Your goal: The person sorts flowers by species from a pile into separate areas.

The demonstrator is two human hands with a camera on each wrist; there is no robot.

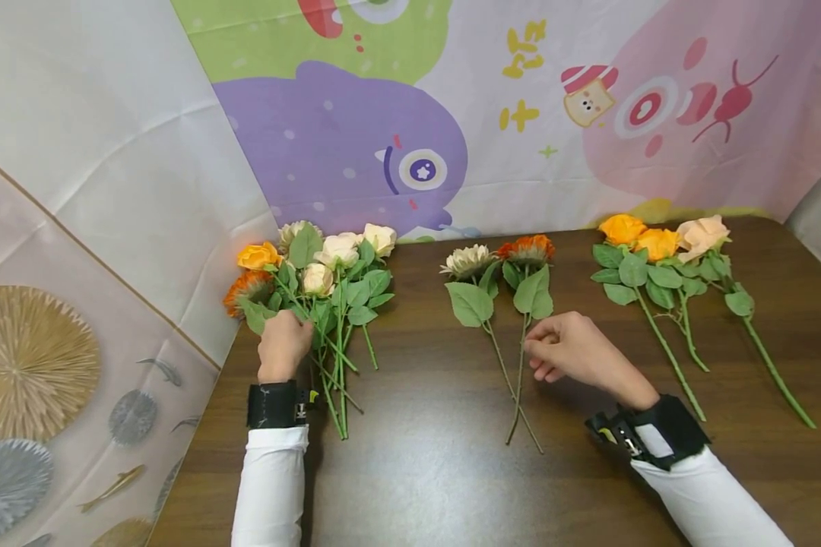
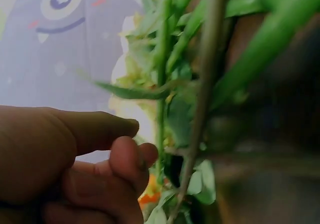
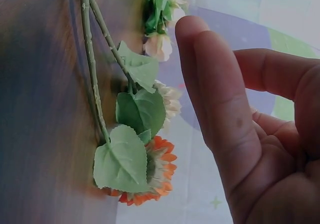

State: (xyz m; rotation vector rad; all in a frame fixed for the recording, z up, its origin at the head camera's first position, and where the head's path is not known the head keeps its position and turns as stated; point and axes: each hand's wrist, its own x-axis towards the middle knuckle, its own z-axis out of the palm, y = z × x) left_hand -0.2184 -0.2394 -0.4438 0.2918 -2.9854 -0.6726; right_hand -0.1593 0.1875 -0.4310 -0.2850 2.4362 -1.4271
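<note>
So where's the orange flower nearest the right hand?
In the head view, the orange flower lies back-centre on the table, right of a cream flower.

In view are three yellow-orange roses (image 1: 657,245), three cream-white roses (image 1: 318,279), one pale peach rose (image 1: 702,235), two orange-red many-petalled flowers (image 1: 530,248), two cream many-petalled flowers (image 1: 468,262), two bare hands (image 1: 285,346), two black wrist straps (image 1: 272,405) and one brown wood-grain table (image 1: 417,463).

Dark brown table (image 1: 424,486), mixed flower pile (image 1: 318,279) left, two crossed flowers (image 1: 470,304) mid-table, three roses (image 1: 657,245) right
</note>
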